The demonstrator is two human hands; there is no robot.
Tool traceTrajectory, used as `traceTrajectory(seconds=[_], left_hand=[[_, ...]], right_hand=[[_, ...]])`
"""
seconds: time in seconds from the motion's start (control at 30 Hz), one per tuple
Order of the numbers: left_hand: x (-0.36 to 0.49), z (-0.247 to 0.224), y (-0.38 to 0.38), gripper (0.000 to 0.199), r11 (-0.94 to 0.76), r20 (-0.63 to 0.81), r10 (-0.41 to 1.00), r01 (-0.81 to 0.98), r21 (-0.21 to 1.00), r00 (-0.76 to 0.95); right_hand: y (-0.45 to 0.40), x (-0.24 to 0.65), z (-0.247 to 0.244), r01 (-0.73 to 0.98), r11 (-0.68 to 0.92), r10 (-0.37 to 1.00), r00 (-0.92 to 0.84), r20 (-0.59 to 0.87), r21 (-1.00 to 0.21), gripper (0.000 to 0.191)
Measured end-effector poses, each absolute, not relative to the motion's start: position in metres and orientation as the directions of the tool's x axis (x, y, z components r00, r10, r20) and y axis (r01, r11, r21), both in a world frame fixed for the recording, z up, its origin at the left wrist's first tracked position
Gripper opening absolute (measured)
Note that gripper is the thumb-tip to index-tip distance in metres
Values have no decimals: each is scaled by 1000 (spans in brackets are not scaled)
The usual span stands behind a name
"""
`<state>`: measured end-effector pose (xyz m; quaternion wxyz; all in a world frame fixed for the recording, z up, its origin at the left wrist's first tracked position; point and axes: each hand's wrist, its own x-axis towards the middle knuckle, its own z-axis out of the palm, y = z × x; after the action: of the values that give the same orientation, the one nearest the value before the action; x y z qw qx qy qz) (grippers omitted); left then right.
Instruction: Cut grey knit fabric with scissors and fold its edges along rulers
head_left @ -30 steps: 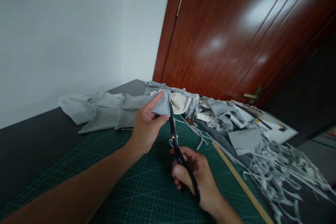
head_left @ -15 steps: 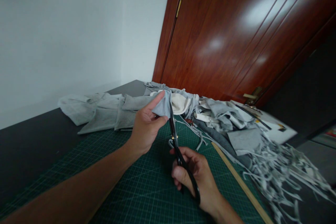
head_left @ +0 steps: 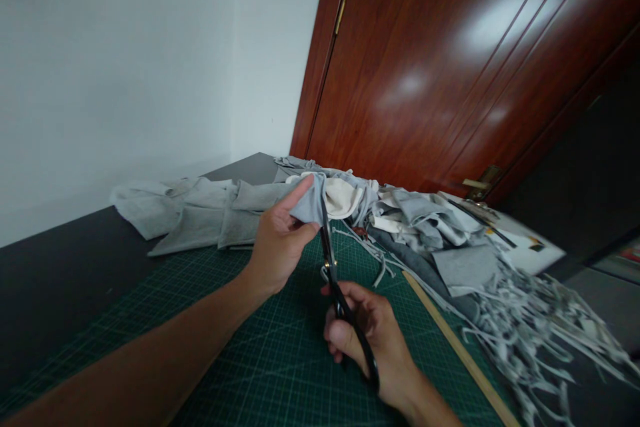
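Between the thumb and fingers of my left hand (head_left: 280, 240) is a small light grey fabric piece (head_left: 311, 200), lifted above the green cutting mat (head_left: 280, 353). Black scissors (head_left: 329, 247) are in my right hand (head_left: 363, 327), whose fingers wrap round the handles. Their narrow blades point up and away, with the tips at the right edge of the fabric piece. The blades look nearly closed. How much fabric lies between them cannot be made out.
Flat grey fabric pieces (head_left: 200, 213) lie at the mat's far left. Crumpled cloth (head_left: 425, 213) and a tangle of thin strips (head_left: 530, 333) spread along the right. A wooden ruler (head_left: 460, 347) lies on the mat's right side. Behind are a white wall (head_left: 120, 67) and a reddish-brown door (head_left: 425, 67).
My right hand and the scissors have shifted slightly left, and the blades look a little closer together. My left hand and the fabric piece have hardly moved.
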<state>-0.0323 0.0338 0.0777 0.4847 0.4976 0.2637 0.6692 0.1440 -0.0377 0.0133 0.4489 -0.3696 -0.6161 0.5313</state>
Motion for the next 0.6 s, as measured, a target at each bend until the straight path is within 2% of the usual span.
traceTrajectory(seconds=[0.4, 0.6], left_hand=[[-31, 77, 33, 90, -430, 454, 891, -375, 822, -27], [-31, 75, 39, 95, -444, 475, 880, -396, 804, -21]], right_hand=[[-39, 143, 16, -28, 207, 936, -285, 206, -978, 63], [-40, 142, 18, -9, 199, 943, -272, 193, -980, 53]])
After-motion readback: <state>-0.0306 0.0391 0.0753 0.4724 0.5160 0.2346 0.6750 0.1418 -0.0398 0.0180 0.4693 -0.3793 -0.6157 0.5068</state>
